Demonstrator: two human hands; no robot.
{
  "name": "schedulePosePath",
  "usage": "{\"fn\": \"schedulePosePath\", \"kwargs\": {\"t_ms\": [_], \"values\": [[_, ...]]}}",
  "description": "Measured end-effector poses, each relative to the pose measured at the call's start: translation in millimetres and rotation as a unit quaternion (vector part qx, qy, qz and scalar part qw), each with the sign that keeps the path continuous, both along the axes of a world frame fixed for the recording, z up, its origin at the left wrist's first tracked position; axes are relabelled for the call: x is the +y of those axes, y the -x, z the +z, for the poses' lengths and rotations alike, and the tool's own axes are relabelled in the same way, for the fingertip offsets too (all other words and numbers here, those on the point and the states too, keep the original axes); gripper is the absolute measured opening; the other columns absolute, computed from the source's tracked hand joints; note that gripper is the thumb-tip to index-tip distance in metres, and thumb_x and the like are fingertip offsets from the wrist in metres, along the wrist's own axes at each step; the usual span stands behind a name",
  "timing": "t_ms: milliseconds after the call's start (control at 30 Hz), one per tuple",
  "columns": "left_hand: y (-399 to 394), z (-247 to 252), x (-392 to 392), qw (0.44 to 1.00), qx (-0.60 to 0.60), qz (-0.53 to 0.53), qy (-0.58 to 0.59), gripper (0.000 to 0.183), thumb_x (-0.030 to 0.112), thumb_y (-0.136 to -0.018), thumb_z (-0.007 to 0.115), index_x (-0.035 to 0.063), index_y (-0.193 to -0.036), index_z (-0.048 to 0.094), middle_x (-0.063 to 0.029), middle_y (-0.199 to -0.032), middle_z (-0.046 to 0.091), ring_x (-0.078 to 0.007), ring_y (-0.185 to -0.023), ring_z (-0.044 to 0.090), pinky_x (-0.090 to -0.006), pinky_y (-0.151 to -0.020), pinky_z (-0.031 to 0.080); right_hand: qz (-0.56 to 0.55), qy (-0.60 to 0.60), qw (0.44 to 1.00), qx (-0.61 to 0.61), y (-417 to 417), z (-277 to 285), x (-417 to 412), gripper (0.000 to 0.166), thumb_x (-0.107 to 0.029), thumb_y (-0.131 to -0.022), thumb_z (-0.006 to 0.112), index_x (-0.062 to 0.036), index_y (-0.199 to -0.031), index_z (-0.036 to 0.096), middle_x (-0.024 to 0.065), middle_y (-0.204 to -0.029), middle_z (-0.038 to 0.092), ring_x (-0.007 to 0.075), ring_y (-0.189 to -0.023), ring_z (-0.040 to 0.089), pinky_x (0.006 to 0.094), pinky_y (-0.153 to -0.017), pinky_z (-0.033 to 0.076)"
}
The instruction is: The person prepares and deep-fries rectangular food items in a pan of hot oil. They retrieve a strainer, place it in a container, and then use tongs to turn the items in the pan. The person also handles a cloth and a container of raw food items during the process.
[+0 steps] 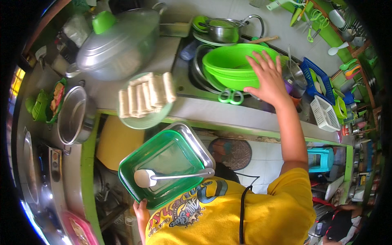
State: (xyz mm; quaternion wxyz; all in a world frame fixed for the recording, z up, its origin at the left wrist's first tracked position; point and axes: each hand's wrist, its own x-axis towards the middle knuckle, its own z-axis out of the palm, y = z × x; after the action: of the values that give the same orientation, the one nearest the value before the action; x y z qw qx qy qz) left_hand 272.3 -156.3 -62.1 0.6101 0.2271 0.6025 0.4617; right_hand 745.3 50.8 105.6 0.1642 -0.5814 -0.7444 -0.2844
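Observation:
My left hand [141, 210] grips the corner of a green plastic tray [180, 144], held tilted against my body. Behind it shows the rim of a stainless steel tray [191, 131]. A ladle [180, 175] with a white substance in its bowl lies across the green tray. My right hand [269, 81] is spread over the right side of stacked green plastic baskets [231, 65]; whether it touches their rim I cannot tell. Green-handled scissors [230, 96] lie in front of the baskets. Uncooked wrapped rolls [145, 96] are stacked on a pale green plate [151, 119] at the counter edge.
A large lidded aluminium pot [122, 46] stands at the back left, with a steel pot [72, 116] nearer. Behind the baskets is a small saucepan [223, 30]. Blue [318, 76] and white [325, 113] plastic baskets stand right. Another person [340, 223] is at lower right.

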Motion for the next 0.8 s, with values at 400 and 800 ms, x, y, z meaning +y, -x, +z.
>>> {"fn": "schedulePosePath", "kwargs": {"t_ms": [400, 800], "values": [[-152.0, 15.0, -26.7, 0.999, -0.008, 0.019, 0.032, 0.016, 0.001, -0.073, 0.046, -0.0013, -0.086, 0.054, -0.0047, -0.079, 0.057, -0.0133, -0.07, 0.051, -0.0245, -0.067, 0.039, 0.121, 0.261, 0.956, 0.055, -43.8, -16.1, 29.2, 0.028, -0.019, -0.063, 0.064, -0.0053, -0.082, 0.049, 0.0101, -0.076, 0.058, 0.0268, -0.068, 0.058, 0.0385, -0.056, 0.046], [-193.9, 33.1, 3.1, 0.997, 0.02, -0.069, 0.031, 0.018, 0.002, -0.072, 0.043, -0.0016, -0.086, 0.054, -0.0042, -0.079, 0.056, -0.013, -0.071, 0.051, -0.0241, -0.065, 0.039, 0.135, 0.147, 0.958, 0.208, 19.2, -26.5, 51.4, 0.008, -0.009, -0.065, 0.051, -0.0041, -0.07, 0.054, 0.0122, -0.064, 0.058, 0.0267, -0.058, 0.059, 0.0375, -0.047, 0.044]]}}
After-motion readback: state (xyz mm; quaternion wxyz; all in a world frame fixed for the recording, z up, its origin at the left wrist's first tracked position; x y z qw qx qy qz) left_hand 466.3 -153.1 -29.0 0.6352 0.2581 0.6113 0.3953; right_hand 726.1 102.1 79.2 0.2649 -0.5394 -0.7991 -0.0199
